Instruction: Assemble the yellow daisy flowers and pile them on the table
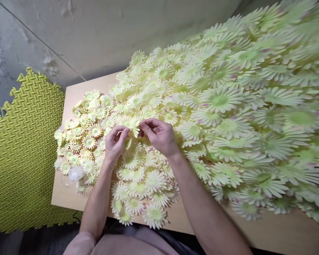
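Lying near the table's (69, 198) left front corner, a clear round container (70, 176) sits against the flowers; its contents cannot be told. Pale yellow paper flowers (220, 102) cover nearly the whole tabletop, leaving bare wood only along the front edge and far left corner. Above the heap's middle, the left hand (114, 141) and right hand (159, 134) both pinch one flower (135, 129) between closed fingertips.

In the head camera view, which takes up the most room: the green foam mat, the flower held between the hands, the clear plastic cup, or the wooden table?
1. Wooden table, mostly under flowers.
2. Green foam mat.
3. Clear plastic cup.
4. Flower pinched between left hand and right hand.
Cup and flower look close; the fingers hide part of the flower, so that order is unsure.
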`<state>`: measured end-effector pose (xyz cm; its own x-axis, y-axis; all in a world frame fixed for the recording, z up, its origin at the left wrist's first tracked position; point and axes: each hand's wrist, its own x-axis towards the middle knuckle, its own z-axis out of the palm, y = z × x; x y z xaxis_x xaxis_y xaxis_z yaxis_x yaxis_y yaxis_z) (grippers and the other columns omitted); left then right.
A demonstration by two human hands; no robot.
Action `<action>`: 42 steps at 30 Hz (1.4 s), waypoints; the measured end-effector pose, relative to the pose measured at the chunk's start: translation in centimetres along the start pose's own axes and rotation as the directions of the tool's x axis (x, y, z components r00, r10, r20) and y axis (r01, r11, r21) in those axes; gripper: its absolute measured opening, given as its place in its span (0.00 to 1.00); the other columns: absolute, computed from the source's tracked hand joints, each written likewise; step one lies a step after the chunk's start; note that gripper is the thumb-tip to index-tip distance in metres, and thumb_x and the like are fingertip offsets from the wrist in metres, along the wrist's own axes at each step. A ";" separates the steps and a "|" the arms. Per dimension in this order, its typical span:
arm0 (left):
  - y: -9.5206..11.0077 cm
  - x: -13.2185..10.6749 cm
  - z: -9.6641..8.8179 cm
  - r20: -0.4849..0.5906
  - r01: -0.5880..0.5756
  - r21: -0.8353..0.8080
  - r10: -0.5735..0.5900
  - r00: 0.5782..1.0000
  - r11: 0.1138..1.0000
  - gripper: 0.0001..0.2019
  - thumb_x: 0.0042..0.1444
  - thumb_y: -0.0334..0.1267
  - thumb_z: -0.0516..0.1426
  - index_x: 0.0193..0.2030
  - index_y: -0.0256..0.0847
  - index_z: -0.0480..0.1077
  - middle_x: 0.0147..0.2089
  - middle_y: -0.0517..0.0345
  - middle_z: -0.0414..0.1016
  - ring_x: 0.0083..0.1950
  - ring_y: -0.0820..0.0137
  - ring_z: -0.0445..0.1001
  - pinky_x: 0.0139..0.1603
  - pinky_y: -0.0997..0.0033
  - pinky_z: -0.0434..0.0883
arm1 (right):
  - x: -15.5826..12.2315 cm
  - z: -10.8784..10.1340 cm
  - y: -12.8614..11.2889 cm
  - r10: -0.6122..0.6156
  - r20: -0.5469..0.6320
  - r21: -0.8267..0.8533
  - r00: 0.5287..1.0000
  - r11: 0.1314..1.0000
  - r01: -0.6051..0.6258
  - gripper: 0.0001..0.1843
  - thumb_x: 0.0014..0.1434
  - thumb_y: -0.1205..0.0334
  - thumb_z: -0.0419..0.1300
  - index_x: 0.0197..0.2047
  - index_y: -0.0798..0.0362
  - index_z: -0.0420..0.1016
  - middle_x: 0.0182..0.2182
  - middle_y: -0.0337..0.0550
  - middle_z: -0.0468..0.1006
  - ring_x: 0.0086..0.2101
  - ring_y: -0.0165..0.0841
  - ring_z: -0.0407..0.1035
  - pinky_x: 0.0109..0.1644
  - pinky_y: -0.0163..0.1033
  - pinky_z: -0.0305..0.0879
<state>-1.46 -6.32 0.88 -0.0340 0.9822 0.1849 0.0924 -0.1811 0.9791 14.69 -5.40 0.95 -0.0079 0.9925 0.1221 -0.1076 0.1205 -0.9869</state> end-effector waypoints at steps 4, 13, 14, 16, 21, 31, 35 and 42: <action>0.2 0.0 0.0 0.046 -0.040 -0.018 0.041 0.998 0.999 0.08 0.56 0.41 0.62 0.36 0.38 0.76 0.36 0.55 0.76 0.36 0.76 0.74 0.37 0.76 0.71 | -0.1 0.0 0.2 -0.063 0.059 -0.027 0.996 0.998 0.065 0.09 0.55 0.55 0.67 0.35 0.52 0.80 0.29 0.41 0.80 0.27 0.30 0.74 0.33 0.36 0.75; -0.2 -0.1 0.2 0.008 0.045 0.019 -0.045 0.999 0.999 0.09 0.53 0.41 0.64 0.35 0.37 0.78 0.34 0.54 0.79 0.33 0.75 0.76 0.36 0.74 0.74 | -0.1 0.2 0.8 -0.076 0.121 -0.026 0.990 0.997 0.079 0.10 0.56 0.54 0.66 0.37 0.51 0.79 0.29 0.40 0.79 0.28 0.31 0.73 0.34 0.38 0.74; -0.3 -0.1 0.2 -0.004 0.050 0.025 -0.050 0.999 0.998 0.09 0.53 0.42 0.63 0.35 0.37 0.78 0.33 0.54 0.79 0.32 0.76 0.76 0.35 0.75 0.74 | -0.1 0.2 0.7 -0.062 0.117 -0.020 0.991 0.998 0.065 0.10 0.57 0.53 0.66 0.36 0.51 0.79 0.28 0.40 0.79 0.28 0.31 0.73 0.33 0.37 0.73; -0.4 0.0 0.2 -0.019 0.055 0.022 -0.055 0.998 0.998 0.10 0.54 0.43 0.63 0.35 0.37 0.78 0.32 0.55 0.79 0.31 0.76 0.75 0.33 0.77 0.73 | -0.1 0.2 0.6 -0.034 0.098 -0.013 0.995 0.999 0.036 0.11 0.57 0.52 0.65 0.35 0.52 0.77 0.27 0.39 0.78 0.27 0.30 0.73 0.32 0.36 0.73; -0.6 0.1 0.4 -0.022 0.074 0.004 -0.074 0.997 0.997 0.12 0.55 0.45 0.61 0.35 0.36 0.75 0.32 0.56 0.78 0.31 0.76 0.75 0.33 0.78 0.72 | -0.1 0.4 0.6 -0.004 0.052 0.006 0.999 1.000 0.003 0.13 0.59 0.50 0.62 0.35 0.52 0.74 0.24 0.39 0.76 0.25 0.29 0.71 0.31 0.35 0.71; -0.3 0.0 0.1 0.061 0.019 -0.001 -0.019 0.998 1.000 0.14 0.59 0.47 0.57 0.39 0.38 0.76 0.36 0.54 0.78 0.34 0.75 0.75 0.36 0.76 0.72 | 0.2 0.2 0.4 0.023 0.100 0.055 0.995 0.998 -0.028 0.14 0.58 0.49 0.64 0.35 0.53 0.76 0.25 0.38 0.76 0.25 0.28 0.70 0.30 0.35 0.71; -0.1 0.1 0.1 0.040 0.012 -0.022 -0.011 0.999 1.000 0.12 0.58 0.46 0.60 0.40 0.40 0.76 0.37 0.54 0.78 0.35 0.76 0.76 0.37 0.76 0.73 | 0.2 0.1 0.5 0.035 0.107 0.064 0.994 0.997 -0.042 0.15 0.56 0.49 0.65 0.34 0.53 0.77 0.25 0.38 0.76 0.24 0.28 0.70 0.29 0.35 0.71; -0.4 0.0 0.2 0.026 0.038 -0.056 -0.037 0.999 0.998 0.12 0.47 0.42 0.68 0.37 0.39 0.77 0.36 0.56 0.78 0.33 0.75 0.76 0.34 0.75 0.73 | 0.0 0.3 0.6 0.022 0.146 0.016 0.989 1.000 -0.024 0.13 0.56 0.51 0.65 0.35 0.52 0.79 0.27 0.41 0.79 0.25 0.30 0.72 0.28 0.36 0.71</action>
<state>-1.30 -6.27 0.46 -0.0114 0.9892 0.1464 0.0354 -0.1459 0.9887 14.36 -5.36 0.38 -0.1557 0.9811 0.1146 -0.1236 0.0958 -0.9877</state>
